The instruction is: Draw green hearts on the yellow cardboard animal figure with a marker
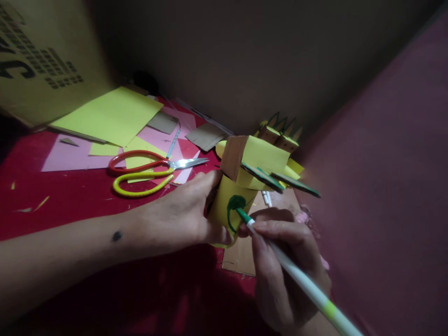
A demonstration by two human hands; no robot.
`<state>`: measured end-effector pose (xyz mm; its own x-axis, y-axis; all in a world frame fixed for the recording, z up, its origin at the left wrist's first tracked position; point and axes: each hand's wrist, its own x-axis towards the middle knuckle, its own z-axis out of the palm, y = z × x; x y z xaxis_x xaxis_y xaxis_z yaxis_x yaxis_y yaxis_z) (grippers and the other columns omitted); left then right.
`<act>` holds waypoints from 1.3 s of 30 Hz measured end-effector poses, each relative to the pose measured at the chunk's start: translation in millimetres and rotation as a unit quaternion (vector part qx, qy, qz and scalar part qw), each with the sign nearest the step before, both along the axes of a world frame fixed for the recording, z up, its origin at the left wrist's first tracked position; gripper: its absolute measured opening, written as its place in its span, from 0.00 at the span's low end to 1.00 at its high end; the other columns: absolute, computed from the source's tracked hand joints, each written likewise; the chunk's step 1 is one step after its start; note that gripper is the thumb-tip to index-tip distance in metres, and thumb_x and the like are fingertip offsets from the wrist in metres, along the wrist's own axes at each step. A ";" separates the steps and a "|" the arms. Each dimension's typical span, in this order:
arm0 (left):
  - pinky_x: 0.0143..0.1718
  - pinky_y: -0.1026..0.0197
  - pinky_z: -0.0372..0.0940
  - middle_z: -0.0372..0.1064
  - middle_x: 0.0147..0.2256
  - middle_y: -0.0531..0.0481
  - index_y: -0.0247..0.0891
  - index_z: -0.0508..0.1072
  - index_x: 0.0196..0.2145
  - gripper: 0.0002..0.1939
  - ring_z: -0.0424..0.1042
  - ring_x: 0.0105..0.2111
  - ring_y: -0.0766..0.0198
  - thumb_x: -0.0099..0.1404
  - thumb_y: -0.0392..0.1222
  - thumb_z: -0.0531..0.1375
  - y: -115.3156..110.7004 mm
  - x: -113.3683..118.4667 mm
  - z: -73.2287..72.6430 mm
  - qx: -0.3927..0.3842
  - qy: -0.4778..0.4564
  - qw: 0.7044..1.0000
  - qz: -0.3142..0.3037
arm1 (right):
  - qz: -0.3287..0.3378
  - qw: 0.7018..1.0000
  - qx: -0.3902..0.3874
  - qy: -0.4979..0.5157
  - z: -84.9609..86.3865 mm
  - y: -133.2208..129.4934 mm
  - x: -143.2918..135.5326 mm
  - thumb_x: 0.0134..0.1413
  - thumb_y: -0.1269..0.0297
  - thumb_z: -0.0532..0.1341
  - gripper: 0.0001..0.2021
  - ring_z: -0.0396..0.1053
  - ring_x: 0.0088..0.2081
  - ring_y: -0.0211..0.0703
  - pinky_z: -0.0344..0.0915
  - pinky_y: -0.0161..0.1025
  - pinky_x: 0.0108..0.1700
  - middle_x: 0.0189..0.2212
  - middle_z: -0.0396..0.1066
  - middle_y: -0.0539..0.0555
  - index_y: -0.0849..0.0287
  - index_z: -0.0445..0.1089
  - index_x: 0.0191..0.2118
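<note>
One red surface [168,284], dark wall [227,60] behind, pink wall [388,186] at right, left hand [185,212] gripping yellow paper model [268,157], right hand [297,242] pinching green-tipped pen [308,285], red spreading leftward.

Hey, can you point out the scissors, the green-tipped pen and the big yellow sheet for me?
Scissors [178,164]: head view, on the metal just beside the pivot.
Green-tipped pen [304,278]: head view, on its white barrel.
Big yellow sheet [114,116]: head view, middle of its upper face.
</note>
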<state>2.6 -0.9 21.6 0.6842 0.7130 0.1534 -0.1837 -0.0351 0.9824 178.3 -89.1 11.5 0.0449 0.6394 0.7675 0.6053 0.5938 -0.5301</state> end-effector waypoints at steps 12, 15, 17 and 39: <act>0.37 0.58 0.73 0.73 0.39 0.53 0.40 0.68 0.54 0.34 0.74 0.41 0.54 0.51 0.30 0.72 -2.3 -2.2 5.6 -0.009 0.043 0.999 0.009 | 0.030 0.999 -0.018 -0.009 2.1 -2.0 -1.7 0.61 0.74 0.65 0.09 0.80 0.38 0.50 0.79 0.46 0.35 0.35 0.79 0.52 0.51 0.75 0.41; 0.38 0.59 0.73 0.73 0.42 0.52 0.39 0.68 0.53 0.33 0.74 0.42 0.55 0.50 0.30 0.72 -1.9 -2.7 4.9 -0.007 0.044 0.999 0.016 | 0.035 0.999 -0.017 -0.005 2.1 -1.6 -3.2 0.63 0.74 0.64 0.08 0.80 0.37 0.51 0.78 0.46 0.33 0.34 0.78 0.53 0.51 0.75 0.40; 0.39 0.59 0.73 0.73 0.42 0.52 0.39 0.68 0.52 0.33 0.74 0.43 0.54 0.50 0.30 0.72 -1.1 -2.9 4.2 0.005 0.051 0.998 0.023 | 0.035 0.999 -0.013 -0.004 1.9 -1.8 -3.0 0.64 0.73 0.64 0.07 0.80 0.36 0.52 0.77 0.46 0.31 0.32 0.77 0.53 0.51 0.75 0.40; 0.36 0.58 0.72 0.74 0.39 0.52 0.45 0.71 0.55 0.32 0.75 0.41 0.52 0.54 0.34 0.73 0.6 -4.4 2.0 0.040 0.059 0.997 0.014 | 0.011 0.999 0.010 0.036 5.8 0.2 -11.3 0.60 0.76 0.63 0.08 0.77 0.28 0.37 0.72 0.34 0.27 0.29 0.76 0.47 0.55 0.74 0.38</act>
